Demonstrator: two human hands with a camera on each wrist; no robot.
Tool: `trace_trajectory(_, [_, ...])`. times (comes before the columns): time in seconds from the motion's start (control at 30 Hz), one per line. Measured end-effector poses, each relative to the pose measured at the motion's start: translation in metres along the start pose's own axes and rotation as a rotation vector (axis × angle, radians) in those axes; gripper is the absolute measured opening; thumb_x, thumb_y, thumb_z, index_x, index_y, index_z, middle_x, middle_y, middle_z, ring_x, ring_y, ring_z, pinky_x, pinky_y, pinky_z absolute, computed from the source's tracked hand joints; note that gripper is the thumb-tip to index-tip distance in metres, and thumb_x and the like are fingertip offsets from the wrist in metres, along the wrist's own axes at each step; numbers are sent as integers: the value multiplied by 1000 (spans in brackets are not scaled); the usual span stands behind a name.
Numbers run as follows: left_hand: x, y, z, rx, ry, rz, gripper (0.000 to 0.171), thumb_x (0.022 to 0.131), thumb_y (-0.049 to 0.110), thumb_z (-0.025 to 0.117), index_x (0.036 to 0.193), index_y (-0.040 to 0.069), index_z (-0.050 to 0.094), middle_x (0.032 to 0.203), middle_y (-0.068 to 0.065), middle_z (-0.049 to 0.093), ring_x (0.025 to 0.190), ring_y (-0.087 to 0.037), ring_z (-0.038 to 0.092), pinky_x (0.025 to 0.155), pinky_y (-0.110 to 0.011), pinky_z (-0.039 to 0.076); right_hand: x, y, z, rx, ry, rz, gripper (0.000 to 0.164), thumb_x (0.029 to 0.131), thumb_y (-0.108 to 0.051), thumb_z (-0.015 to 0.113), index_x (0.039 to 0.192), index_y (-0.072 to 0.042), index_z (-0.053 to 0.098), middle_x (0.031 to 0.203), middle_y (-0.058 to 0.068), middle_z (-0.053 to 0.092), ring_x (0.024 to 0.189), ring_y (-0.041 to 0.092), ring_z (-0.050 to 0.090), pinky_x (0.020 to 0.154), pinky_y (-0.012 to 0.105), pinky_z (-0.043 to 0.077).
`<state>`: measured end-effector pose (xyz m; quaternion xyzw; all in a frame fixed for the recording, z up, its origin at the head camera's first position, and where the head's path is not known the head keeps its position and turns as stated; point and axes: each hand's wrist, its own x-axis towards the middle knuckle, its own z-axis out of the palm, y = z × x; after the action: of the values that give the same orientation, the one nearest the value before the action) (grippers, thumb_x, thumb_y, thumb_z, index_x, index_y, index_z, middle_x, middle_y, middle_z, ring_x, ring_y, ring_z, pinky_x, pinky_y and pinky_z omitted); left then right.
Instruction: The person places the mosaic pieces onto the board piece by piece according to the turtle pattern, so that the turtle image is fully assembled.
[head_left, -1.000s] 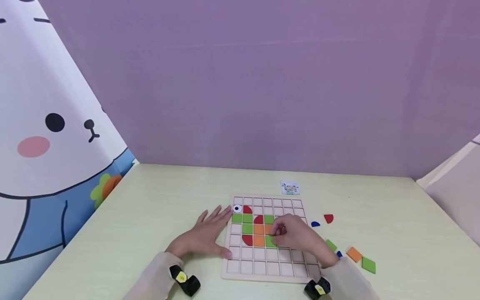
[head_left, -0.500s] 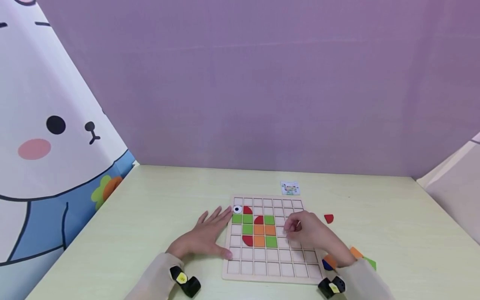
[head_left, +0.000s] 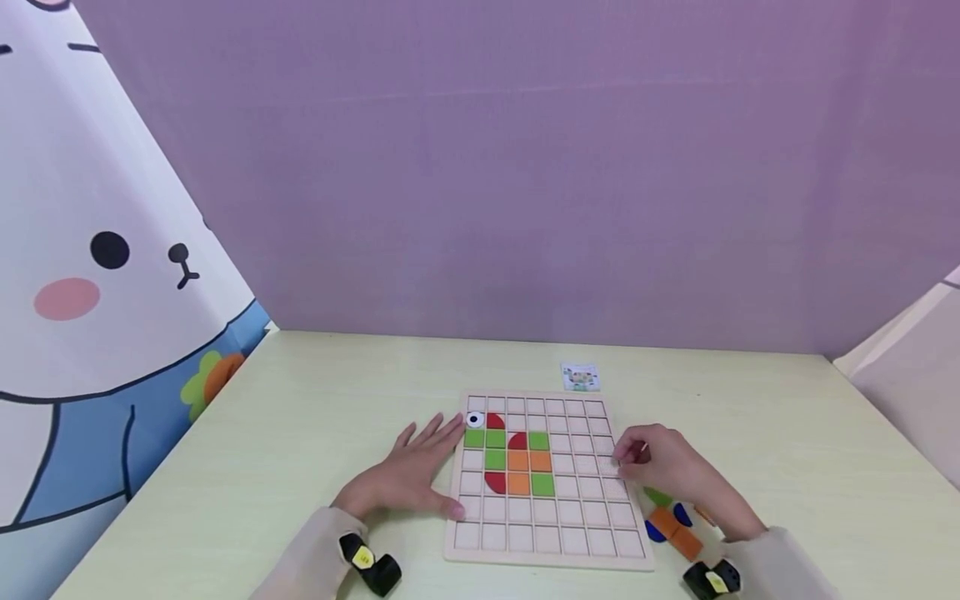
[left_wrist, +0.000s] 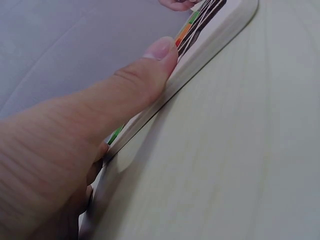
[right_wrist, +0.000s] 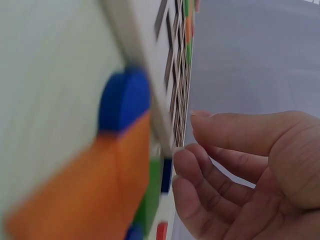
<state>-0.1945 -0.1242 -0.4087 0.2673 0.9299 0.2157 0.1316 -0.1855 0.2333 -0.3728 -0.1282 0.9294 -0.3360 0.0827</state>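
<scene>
A wooden grid board [head_left: 547,537] lies on the table. Its upper-left cells hold a round eye tile [head_left: 475,419], with red, green and orange tiles [head_left: 517,483] below it. My left hand [head_left: 405,475] is spread along the board's left side; in the left wrist view its thumb [left_wrist: 145,75] lies on the edge. At the right edge is my right hand [head_left: 667,462], fingers loosely curled. In the right wrist view nothing shows between the thumb [right_wrist: 235,131] and the fingers. Beneath that hand, loose orange tiles [head_left: 675,533] overlap a blue piece [head_left: 656,532].
A small picture card [head_left: 581,377] lies behind the board. Beside the orange tiles are a green piece [head_left: 657,497] and another blue piece [head_left: 682,514], partly covered by the right forearm. A purple cloth [head_left: 525,208] rises at the table's back.
My right hand has moved right, from the green tile in the middle of the board to its right edge, now covering the red piece there. The left hand stays put.
</scene>
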Motion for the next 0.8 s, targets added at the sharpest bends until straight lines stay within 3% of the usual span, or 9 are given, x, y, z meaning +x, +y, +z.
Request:
trace_trajectory(0.37, [0,-2,3,3,-2,-2,113,71,66,69,154,12,14,162,-2,7,149,-31,0,116,-60,-2,-12,25,-18,-121,9,81,15,78,-4,74,87,-8,63,81,1,59,75,15,51,64,23,47])
trace_trajectory(0.53, [1,-3,4,6,-1,2,113,71,67,68,154,13,14,162,-1,7,149,-30,0,116,-60,-1,-19,32,-24,-125,-1,129,19,77,-6,76,90,-8,63,83,2,59,77,17,51,67,26,48])
trace_trajectory(0.8, [0,-1,1,18,-2,5,113,71,67,68,154,12,14,162,-3,7,149,-32,0,116,-60,-1,-28,38,-30,-136,-9,106,24,74,-9,78,92,-8,63,87,1,60,82,17,52,71,29,50])
